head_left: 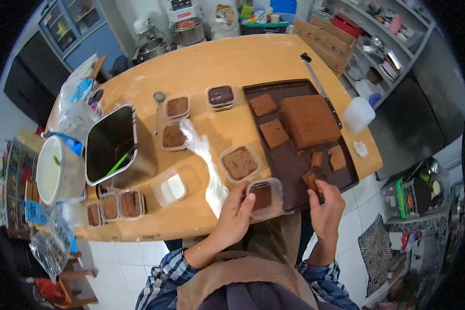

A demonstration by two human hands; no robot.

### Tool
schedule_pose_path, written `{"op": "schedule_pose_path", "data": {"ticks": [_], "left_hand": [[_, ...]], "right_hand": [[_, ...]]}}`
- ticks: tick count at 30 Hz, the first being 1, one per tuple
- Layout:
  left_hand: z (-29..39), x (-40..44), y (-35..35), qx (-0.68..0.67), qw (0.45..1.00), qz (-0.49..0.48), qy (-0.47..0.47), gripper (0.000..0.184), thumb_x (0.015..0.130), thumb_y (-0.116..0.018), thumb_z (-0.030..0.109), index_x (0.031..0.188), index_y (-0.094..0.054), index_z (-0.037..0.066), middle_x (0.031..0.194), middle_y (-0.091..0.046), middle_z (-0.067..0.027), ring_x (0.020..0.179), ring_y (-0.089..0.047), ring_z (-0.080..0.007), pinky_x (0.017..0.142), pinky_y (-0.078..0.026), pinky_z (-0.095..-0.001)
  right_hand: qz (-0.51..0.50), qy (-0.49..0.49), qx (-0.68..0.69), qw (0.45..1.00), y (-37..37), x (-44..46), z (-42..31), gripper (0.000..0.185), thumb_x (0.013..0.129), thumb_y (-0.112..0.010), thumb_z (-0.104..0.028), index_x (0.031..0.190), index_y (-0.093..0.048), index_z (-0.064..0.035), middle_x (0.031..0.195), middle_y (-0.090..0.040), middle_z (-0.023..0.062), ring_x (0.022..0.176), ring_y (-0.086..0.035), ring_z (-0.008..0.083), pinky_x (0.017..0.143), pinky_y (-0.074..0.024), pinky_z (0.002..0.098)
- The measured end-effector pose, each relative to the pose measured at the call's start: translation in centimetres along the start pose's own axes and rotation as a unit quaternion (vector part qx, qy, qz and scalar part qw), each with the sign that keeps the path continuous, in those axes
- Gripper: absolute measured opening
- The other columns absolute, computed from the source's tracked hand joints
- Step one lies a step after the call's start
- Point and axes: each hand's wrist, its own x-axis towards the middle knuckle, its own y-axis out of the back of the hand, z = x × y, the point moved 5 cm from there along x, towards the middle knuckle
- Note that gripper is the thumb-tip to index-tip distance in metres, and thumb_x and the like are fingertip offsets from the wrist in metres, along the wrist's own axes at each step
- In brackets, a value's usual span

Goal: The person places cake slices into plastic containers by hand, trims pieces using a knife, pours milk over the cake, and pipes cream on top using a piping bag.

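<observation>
My left hand [234, 216] grips the side of a clear plastic tub [277, 187] with a piece of brown cake inside, at the table's front edge. Over the near part of a dark baking tray [278, 164], my right hand [325, 207] pinches a small strip of chocolate cake [309, 180]. A large cake block [310, 120] lies on the tray, with cut squares such as a flat cake piece [274, 134] beside it. Just left of the tub are another filled tub [239, 163] and a white piping bag [214, 186].
A long knife [323, 93] lies along the tray's right edge. Further left stand a deep metal pan [135, 165] with a green-handled tool, a white bucket [73, 173], a spoon [158, 106] and several filled tubs. A white plastic container [358, 114] stands at the table's right edge.
</observation>
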Motion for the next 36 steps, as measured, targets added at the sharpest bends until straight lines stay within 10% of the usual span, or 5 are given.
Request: {"op": "schedule_pose_path", "data": {"ticks": [7, 10, 16, 25, 36], "left_hand": [[0.1, -0.6, -0.6, -0.159, 0.979, -0.073, 0.103, 0.052, 0.094, -0.041, 0.020, 0.137, -0.020, 0.000, 0.136, -0.033, -0.0120, 0.122, -0.038, -0.0238, 0.103, -0.028, -0.0323], [1.2, -0.6, 0.1, 0.031, 0.992, -0.076, -0.095, 0.058, 0.090, -0.050, 0.023, 0.133, -0.025, -0.006, 0.131, -0.036, -0.0181, 0.119, -0.039, -0.0280, 0.099, -0.033, -0.0328], [4.1, -3.7, 1.5, 0.111, 0.988, -0.102, -0.040, 0.064, 0.089, -0.051, 0.020, 0.138, -0.016, -0.003, 0.145, -0.016, -0.0195, 0.134, -0.018, -0.0277, 0.106, -0.021, -0.0340], [1.9, -2.2, 0.4, -0.481, 0.871, -0.050, 0.087, 0.033, 0.095, -0.040, 0.015, 0.126, -0.039, 0.007, 0.125, -0.047, -0.0112, 0.112, -0.049, -0.0222, 0.093, -0.043, -0.0372], [1.6, -2.5, 5.6, -0.490, 0.868, -0.029, 0.074, 0.028, 0.093, -0.041, 0.018, 0.117, -0.046, 0.003, 0.119, -0.052, -0.0139, 0.111, -0.051, -0.0257, 0.092, -0.044, -0.0387]], "right_hand": [[0.035, 0.041, 0.028, 0.998, -0.1, 0.1, 0.0, 0.024, 0.067, -0.068, 0.001, 0.090, -0.061, 0.0017, 0.079, -0.061, 0.0148, 0.072, -0.058, 0.0283, 0.064, -0.0468, 0.0334], [0.043, 0.051, 0.052, 0.996, 0.1, 0.3, -1.1, 0.024, 0.066, -0.069, 0.002, 0.089, -0.061, 0.0018, 0.080, -0.061, 0.0144, 0.071, -0.058, 0.0279, 0.062, -0.0467, 0.0330], [0.044, 0.142, 0.127, 0.981, 0.7, 1.0, -5.4, 0.026, 0.065, -0.070, 0.004, 0.089, -0.061, 0.0022, 0.080, -0.061, 0.0146, 0.069, -0.058, 0.0282, 0.059, -0.0467, 0.0324], [-0.140, 0.341, 0.162, 0.915, -1.0, 1.1, -12.8, 0.037, 0.067, -0.071, -0.009, 0.100, -0.058, 0.0003, 0.089, -0.061, 0.0120, 0.076, -0.059, 0.0273, 0.062, -0.0467, 0.0340], [-0.106, 0.062, -0.191, 0.974, -6.3, 25.3, 13.4, 0.021, 0.077, -0.048, -0.014, 0.080, -0.057, 0.0047, 0.083, -0.058, 0.0278, 0.084, -0.056, 0.0431, 0.073, -0.0441, 0.0450]]}}
